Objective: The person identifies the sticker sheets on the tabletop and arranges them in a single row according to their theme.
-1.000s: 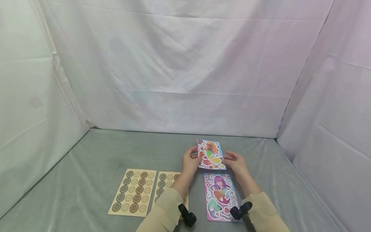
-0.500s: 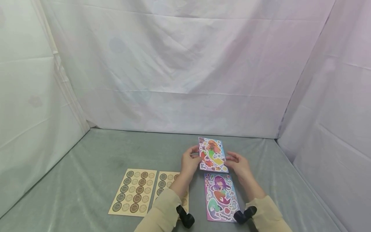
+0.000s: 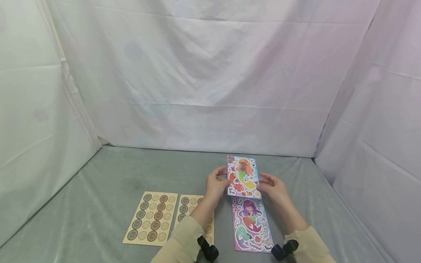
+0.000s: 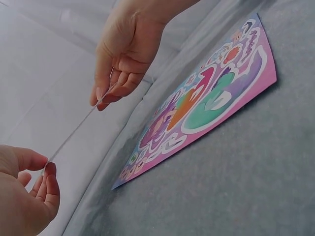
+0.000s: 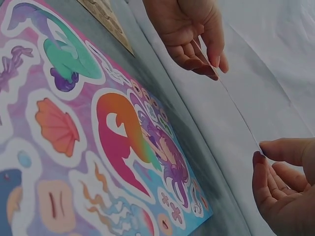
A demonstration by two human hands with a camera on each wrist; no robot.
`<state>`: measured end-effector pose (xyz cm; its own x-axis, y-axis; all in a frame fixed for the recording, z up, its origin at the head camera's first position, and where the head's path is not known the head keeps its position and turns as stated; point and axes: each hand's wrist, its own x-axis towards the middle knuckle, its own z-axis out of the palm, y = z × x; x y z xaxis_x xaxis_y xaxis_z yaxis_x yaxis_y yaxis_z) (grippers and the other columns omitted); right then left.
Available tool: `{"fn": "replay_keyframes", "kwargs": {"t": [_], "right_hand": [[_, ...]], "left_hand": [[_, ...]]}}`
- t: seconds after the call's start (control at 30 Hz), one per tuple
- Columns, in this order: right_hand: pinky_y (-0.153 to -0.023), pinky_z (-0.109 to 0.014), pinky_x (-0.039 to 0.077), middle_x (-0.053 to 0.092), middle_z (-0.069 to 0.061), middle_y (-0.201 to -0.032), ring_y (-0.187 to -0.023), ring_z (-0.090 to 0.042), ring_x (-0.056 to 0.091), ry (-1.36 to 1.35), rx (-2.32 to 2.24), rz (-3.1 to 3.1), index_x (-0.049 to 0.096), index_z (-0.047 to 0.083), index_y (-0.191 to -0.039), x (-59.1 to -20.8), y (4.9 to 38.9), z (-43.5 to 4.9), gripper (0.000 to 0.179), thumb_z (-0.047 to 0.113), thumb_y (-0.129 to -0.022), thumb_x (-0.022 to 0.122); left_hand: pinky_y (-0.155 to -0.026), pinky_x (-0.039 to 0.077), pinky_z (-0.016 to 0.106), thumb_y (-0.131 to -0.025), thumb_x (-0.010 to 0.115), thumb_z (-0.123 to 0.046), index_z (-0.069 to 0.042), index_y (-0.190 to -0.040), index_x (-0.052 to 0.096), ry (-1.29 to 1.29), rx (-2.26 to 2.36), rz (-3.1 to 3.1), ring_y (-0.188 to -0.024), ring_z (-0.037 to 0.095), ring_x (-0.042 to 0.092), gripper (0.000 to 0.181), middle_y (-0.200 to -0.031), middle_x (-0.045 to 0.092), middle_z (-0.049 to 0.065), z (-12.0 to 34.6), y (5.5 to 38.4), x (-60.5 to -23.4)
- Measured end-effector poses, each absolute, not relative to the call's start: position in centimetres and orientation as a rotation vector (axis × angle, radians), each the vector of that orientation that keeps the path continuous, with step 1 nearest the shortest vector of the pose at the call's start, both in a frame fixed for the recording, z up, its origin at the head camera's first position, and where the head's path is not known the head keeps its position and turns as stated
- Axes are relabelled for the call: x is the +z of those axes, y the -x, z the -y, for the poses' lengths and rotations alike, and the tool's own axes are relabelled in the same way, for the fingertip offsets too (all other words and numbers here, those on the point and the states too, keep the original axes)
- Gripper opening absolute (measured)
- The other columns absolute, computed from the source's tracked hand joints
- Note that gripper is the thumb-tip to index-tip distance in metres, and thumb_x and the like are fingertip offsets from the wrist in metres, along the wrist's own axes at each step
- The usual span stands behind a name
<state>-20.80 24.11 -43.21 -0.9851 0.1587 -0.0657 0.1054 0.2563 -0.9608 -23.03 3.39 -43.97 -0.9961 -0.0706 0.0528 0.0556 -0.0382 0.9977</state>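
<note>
Between both hands a mermaid sticker sheet [image 3: 244, 177] is held up off the table, its face turned toward the head camera. My left hand [image 3: 216, 184] pinches its left edge between thumb and fingers. On the opposite edge my right hand [image 3: 273, 188] pinches it the same way. Both wrist views show this sheet edge-on as a thin line, with the left hand [image 4: 24, 189] and the right hand [image 5: 285, 182] at its ends. Below it a second mermaid sticker sheet [image 3: 251, 224], pink and purple, lies flat on the table.
Two cream sheets of round stickers lie to the left: one sticker sheet [image 3: 151, 218] in full view, the other sticker sheet [image 3: 185, 210] partly behind the left forearm. A grey cloth covers the table [image 3: 98, 204]. White curtains [image 3: 210, 73] hang at the back and sides.
The held mermaid sheet has shifted slightly right and toward me, its lower edge now meeting the top of the flat sheet in the head view. The right hand moved a little right with it.
</note>
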Motion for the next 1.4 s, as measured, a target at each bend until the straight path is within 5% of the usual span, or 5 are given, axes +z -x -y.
{"fn": "replay_keyframes", "kwargs": {"t": [0.73,1.4], "right_hand": [[-0.083,-0.034,0.052,0.059,-0.018,-0.118,-0.099,-0.023,0.062,0.127,1.829,2.533,0.041,0.003,-0.142,-42.3,19.0,-25.7,0.063,0.011,-0.087,0.069],[-0.083,-0.038,0.051,0.059,-0.014,-0.117,-0.096,-0.023,0.064,0.081,1.692,2.678,0.043,0.009,-0.142,-41.9,17.3,-27.4,0.068,0.023,-0.083,0.075]], "left_hand": [[-0.069,0.055,0.032,-0.071,0.068,0.012,-0.003,-0.13,0.056,0.134,-2.304,2.181,-0.072,0.014,0.062,0.062,-0.096,0.064,0.006,-2.7,21.9,-43.6],[-0.068,0.052,0.028,-0.075,0.067,0.01,-0.005,-0.132,0.055,0.395,-2.303,2.296,-0.074,0.014,0.062,0.06,-0.113,0.057,0.006,-2.4,20.1,-43.4]]}}
